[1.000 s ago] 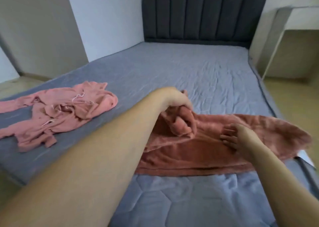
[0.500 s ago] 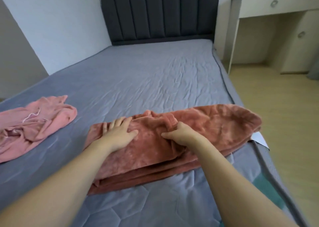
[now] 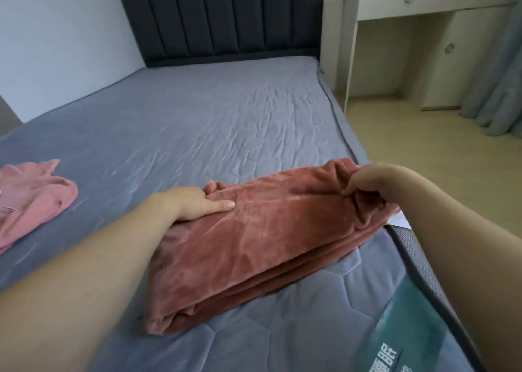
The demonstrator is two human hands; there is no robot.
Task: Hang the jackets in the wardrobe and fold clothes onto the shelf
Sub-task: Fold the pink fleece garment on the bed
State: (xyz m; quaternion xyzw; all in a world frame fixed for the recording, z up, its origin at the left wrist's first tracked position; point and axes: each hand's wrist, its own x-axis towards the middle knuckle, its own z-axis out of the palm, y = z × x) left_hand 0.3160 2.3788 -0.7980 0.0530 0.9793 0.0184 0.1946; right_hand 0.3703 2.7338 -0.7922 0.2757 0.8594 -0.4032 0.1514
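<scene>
Head view: I see the left hand (image 3: pixel 195 203) pressing flat on the rust fleece garment (image 3: pixel 254 247) near the mattress (image 3: pixel 197 122) corner, anchoring it, while the right hand (image 3: pixel 367 185) pinches its far end, likely to fold it over.

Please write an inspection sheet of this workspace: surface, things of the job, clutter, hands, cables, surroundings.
Surface: grey quilted mattress, bare, wrinkled.
Job's things: rust fleece garment, folded in layers near the bed's right edge; pink garment, crumpled at the left.
Clutter: teal label on the mattress corner.
Hands: left hand lies flat on the fleece; right hand has a grip on its bunched right end.
Cables: nothing seen.
Surroundings: dark padded headboard, white dressing table, curtain, wooden floor.
</scene>
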